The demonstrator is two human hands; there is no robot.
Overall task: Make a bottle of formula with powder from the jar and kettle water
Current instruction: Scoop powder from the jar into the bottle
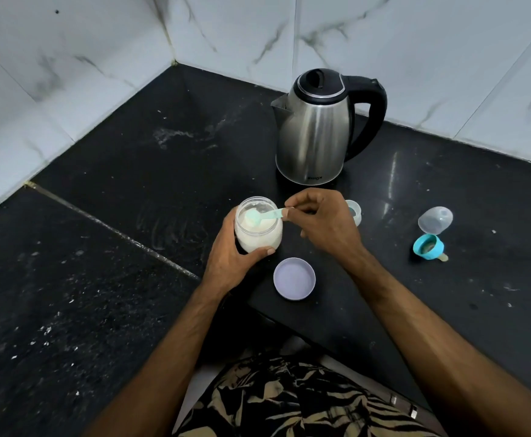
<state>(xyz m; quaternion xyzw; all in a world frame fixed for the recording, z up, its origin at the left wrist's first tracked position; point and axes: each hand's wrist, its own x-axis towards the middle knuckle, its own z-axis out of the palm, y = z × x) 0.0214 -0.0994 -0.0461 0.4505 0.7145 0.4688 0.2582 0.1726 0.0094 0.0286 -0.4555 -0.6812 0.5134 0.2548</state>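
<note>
Step in hand: scooping powder, judged from the scoop (259,217) sitting in the mouth of the jar (258,230) at the centre of the frame.
Left hand (236,250): fingers and thumb curled round the jar, gripping it from the lower left; whether the jar rests on the counter (100,247) or is lifted cannot be told.
Right hand (324,220): thumb and forefinger pinch the end of the scoop handle; the other fingers are curled and hold nothing.
Powder: white, fills most of the jar; the scoop bowl looks heaped.
Bottle (353,212): right of centre, largely hidden behind the right hand; only an open rim shows, contents not readable.
Kettle (317,130): upper centre-right, lid closed, spout towards the left, well apart from the hands.
Jar lid (294,278): lies on the counter just below the jar.
Teat ring (428,246) and clear cap (435,219): on their sides at the right, apart from the bottle.
Risk, spill: a heaped scoop held only at its tip could tip and shed powder in the crossing to the bottle.
Risk, knock: the bottle stands close behind the right wrist; a careless swing could topple it.
Risk, dose: an unlevelled scoop would give a wrong measure.
Risk, hygiene: the teat ring lies on a speckled counter.
</note>
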